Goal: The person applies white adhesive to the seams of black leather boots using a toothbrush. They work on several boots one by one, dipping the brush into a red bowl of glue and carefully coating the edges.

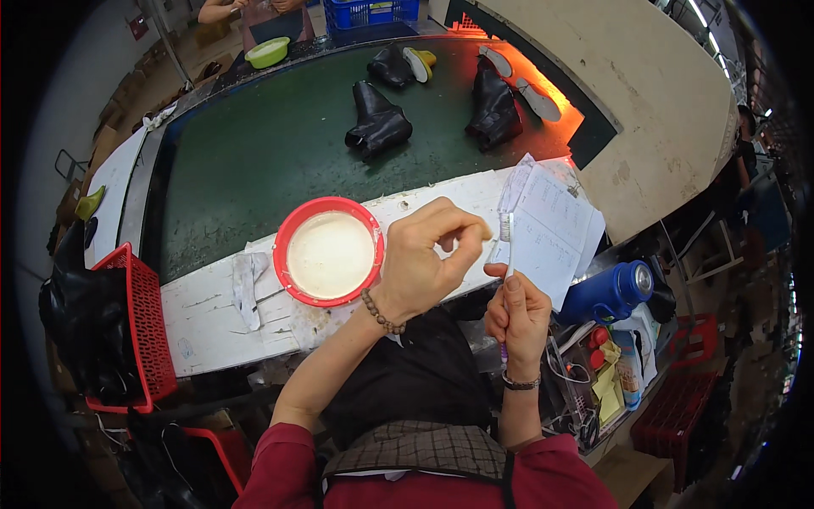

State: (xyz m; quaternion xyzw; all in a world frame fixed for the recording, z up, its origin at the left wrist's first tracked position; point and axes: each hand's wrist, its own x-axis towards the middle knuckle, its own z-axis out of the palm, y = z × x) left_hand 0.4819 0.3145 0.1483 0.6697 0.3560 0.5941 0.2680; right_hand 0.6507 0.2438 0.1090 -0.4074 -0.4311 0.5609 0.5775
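Currently, head view: right hand (517, 318) at centre-right, fist wrapped round brush (507, 233) handle, bristles up. Left hand (424, 254) at centre, thumb and fingertips pinched at bristle tip, apparently picking or cleaning it. Red bowl (292, 229) of cream glue just left of left hand on white bench edge (203, 314). Black boots (379, 127) on green conveyor (246, 170), upper centre. Step, by my read: brush prep. Next move needs bristles dipped into bowl.
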